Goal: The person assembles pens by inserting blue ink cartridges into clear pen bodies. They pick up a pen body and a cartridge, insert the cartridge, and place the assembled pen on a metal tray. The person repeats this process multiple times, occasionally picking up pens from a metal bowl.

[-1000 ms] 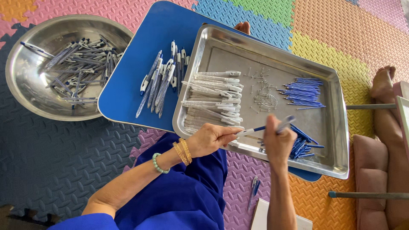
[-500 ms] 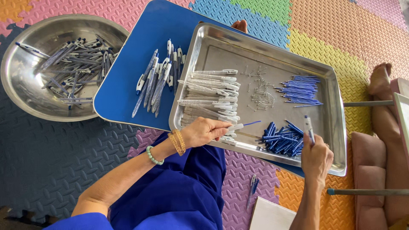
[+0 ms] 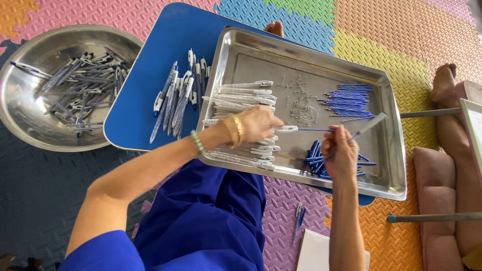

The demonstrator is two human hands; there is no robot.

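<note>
Bowl (image 3: 30,120) lies left of table (image 3: 145,75) bearing tray (image 3: 386,150).

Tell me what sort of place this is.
Probably a home floor used for piecework pen assembly. Coloured foam mats cover the floor, a low blue table carries a steel tray of pen parts, and a steel bowl holds finished pens. A pink cushioned seat stands alongside.

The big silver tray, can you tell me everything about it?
The tray is a shiny rectangular metal pan with a raised rim. It rests tilted on a blue table. Inside lie clear pen barrels, small springs and two piles of blue refills. Both hands, left hand and right hand, work over it.
</note>
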